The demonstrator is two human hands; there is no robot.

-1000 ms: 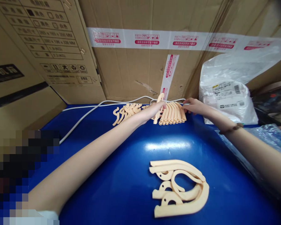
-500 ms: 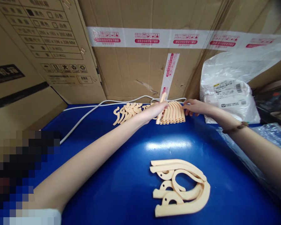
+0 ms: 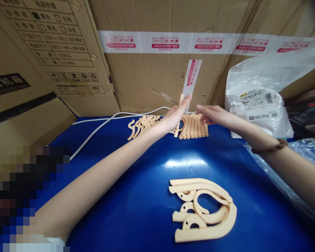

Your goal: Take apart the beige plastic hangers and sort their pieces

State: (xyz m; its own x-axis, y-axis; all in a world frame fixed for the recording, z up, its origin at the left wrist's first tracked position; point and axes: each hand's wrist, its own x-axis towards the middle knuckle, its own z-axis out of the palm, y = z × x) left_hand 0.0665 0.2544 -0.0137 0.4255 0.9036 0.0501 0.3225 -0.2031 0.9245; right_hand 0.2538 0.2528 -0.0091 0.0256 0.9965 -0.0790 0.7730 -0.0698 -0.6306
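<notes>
My left hand (image 3: 174, 113) is closed on a beige plastic hanger arm (image 3: 176, 131), which stands nearly upright between the fingers. To its right, a tidy row of curved beige hanger arms (image 3: 194, 127) lies side by side on the blue tabletop. Above the right end of that row hovers my right hand (image 3: 212, 114), fingers apart and nothing in them. A heap of beige hooks (image 3: 144, 124) lies left of my left hand, partly covered by the forearm. Closer to me, several folded hanger pieces (image 3: 204, 229) with curved arms and hooks lie together.
Cardboard boxes (image 3: 147, 77) wall off the back and left of the blue table (image 3: 131, 203). A white cable (image 3: 94, 130) runs along the rear edge. At right stand a white plastic package (image 3: 259, 119) and some clear plastic wrap (image 3: 304, 154).
My left hand has risen slightly with the hanger arm, its fingers now straighter. My right hand has lifted up and left from the end of the row.
</notes>
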